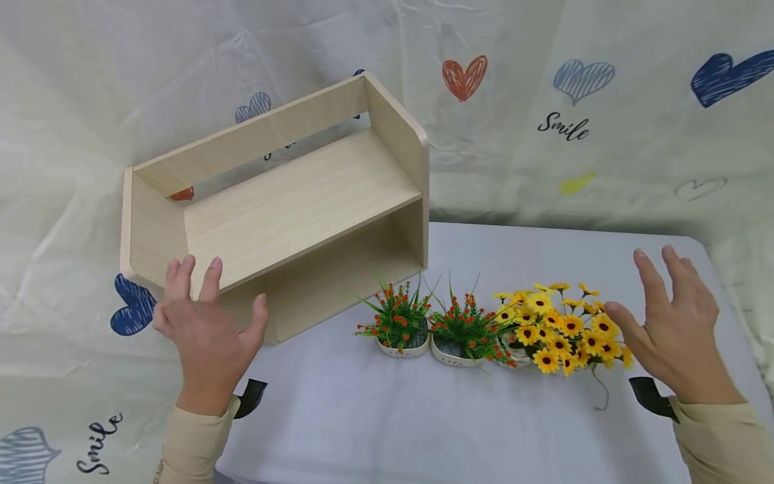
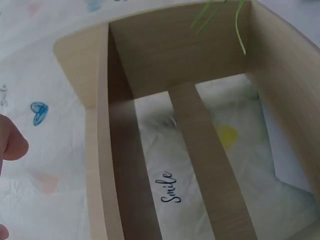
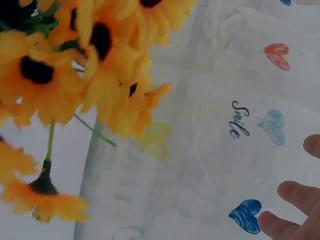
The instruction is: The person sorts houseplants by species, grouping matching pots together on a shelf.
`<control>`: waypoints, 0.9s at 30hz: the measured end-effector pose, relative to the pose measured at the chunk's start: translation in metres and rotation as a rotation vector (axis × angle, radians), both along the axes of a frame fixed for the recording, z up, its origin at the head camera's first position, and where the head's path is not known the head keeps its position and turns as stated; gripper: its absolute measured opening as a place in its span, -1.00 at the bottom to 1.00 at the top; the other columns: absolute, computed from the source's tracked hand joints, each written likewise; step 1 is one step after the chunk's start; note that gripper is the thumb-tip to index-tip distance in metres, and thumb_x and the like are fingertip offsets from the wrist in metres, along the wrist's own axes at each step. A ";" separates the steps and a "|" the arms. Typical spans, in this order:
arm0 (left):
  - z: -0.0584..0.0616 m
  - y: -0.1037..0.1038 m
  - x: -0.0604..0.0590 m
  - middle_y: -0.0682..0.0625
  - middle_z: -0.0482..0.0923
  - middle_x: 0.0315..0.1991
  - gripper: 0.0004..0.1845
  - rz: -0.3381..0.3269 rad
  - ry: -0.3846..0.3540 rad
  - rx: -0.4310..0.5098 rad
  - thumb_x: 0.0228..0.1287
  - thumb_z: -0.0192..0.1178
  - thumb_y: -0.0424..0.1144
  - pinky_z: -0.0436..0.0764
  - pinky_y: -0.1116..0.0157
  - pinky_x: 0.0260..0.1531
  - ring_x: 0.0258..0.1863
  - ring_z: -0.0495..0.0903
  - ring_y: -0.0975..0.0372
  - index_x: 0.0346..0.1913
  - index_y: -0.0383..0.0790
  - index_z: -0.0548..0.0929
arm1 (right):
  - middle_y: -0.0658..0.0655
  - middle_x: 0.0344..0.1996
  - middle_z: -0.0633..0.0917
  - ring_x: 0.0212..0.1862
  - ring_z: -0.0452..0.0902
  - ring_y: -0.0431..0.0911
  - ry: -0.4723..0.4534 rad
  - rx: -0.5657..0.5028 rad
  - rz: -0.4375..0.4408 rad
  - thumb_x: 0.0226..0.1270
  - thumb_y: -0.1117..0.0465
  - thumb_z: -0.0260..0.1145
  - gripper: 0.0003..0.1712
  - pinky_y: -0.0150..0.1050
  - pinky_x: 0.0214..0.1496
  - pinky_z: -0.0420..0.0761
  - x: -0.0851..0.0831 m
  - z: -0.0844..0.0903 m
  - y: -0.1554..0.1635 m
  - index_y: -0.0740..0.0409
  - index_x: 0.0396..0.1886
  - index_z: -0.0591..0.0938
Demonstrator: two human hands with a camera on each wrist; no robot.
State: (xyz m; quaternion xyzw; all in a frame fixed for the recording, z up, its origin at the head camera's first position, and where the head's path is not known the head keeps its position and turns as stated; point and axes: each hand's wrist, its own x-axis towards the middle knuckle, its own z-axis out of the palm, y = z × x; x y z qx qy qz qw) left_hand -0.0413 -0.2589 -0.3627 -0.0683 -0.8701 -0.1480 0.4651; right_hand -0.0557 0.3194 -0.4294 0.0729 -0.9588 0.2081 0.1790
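Observation:
My left hand point(image 1: 208, 336) is raised with fingers spread, in front of the lower left corner of a pale wooden two-tier shelf point(image 1: 302, 195). Its fingertips overlap the shelf's side in the head view. In the left wrist view the shelf's lower compartment point(image 2: 185, 55) fills most of the picture. Over on the right, my right hand point(image 1: 680, 329) is held up with fingers apart, beside a pot of yellow artificial sunflowers point(image 1: 559, 329). Those flowers loom close in the right wrist view, with three fingertips point(image 3: 297, 197) at its right edge. Neither hand holds anything.
Two white pots of red-flowered greenery, one on the left point(image 1: 402, 343) and one in the middle point(image 1: 456, 356), stand in a row with the sunflowers. All rest on a white-covered table point(image 1: 423, 430). Behind hangs a pale curtain point(image 1: 502, 134) printed with hearts.

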 end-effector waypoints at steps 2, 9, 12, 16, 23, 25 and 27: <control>0.007 -0.003 0.000 -0.24 0.24 0.45 -0.33 0.029 0.022 0.027 0.29 0.17 0.10 0.01 -0.32 0.20 0.50 0.19 -0.27 0.35 -0.19 0.37 | 0.51 0.62 0.02 0.61 -0.13 0.54 0.051 -0.022 0.033 0.33 -0.66 -0.25 0.17 0.60 0.49 -0.19 -0.007 0.001 -0.005 0.04 0.65 0.10; 0.023 -0.017 -0.001 -0.21 0.28 0.41 -0.31 0.101 0.109 0.213 0.11 0.28 -0.05 -0.04 0.00 0.44 0.53 0.17 -0.13 0.29 -0.24 0.37 | 0.47 0.61 0.08 0.58 -0.05 0.54 0.069 -0.138 0.070 0.35 -0.60 -0.06 0.14 0.61 0.48 -0.22 -0.028 0.006 -0.025 0.06 0.65 0.13; 0.024 -0.025 -0.003 -0.19 0.24 0.42 -0.28 0.107 0.138 0.290 0.07 0.34 -0.11 -0.02 0.09 0.51 0.49 0.17 -0.03 0.27 -0.31 0.35 | 0.47 0.60 0.09 0.57 -0.03 0.55 0.064 -0.191 0.088 0.35 -0.56 0.03 0.12 0.62 0.49 -0.23 -0.037 0.009 -0.036 0.06 0.65 0.12; 0.018 -0.036 -0.006 -0.18 0.26 0.41 -0.24 0.119 0.104 0.415 0.09 0.37 -0.18 0.12 0.20 0.48 0.46 0.19 0.14 0.35 -0.29 0.32 | 0.47 0.58 0.13 0.52 0.06 0.53 0.030 -0.277 0.110 0.48 -0.37 0.12 -0.02 0.59 0.51 -0.11 -0.046 0.014 -0.051 0.06 0.66 0.13; 0.012 -0.040 -0.008 0.01 0.23 0.40 -0.16 0.097 0.017 0.638 0.13 0.33 -0.35 0.20 0.29 0.31 0.40 0.22 0.30 0.46 -0.36 0.17 | 0.31 0.57 0.25 0.47 0.26 0.41 -0.042 -0.427 0.172 0.54 0.04 0.24 -0.19 0.04 0.60 0.25 -0.059 0.033 -0.085 -0.13 0.66 0.14; 0.011 -0.039 -0.008 0.04 0.23 0.42 -0.15 0.077 0.004 0.682 0.15 0.32 -0.36 0.19 0.31 0.30 0.41 0.22 0.29 0.47 -0.34 0.15 | 0.23 0.58 0.26 0.47 0.29 0.36 -0.062 -0.455 0.192 0.54 0.08 0.24 -0.20 -0.34 0.54 0.26 -0.062 0.038 -0.096 -0.22 0.65 0.14; 0.008 -0.039 -0.009 0.05 0.24 0.43 -0.15 0.057 -0.018 0.715 0.17 0.32 -0.35 0.19 0.35 0.26 0.41 0.23 0.28 0.49 -0.30 0.14 | 0.16 0.59 0.26 0.47 0.31 0.31 -0.083 -0.471 0.205 0.53 0.10 0.25 -0.20 -0.62 0.37 0.22 -0.066 0.043 -0.105 -0.30 0.64 0.14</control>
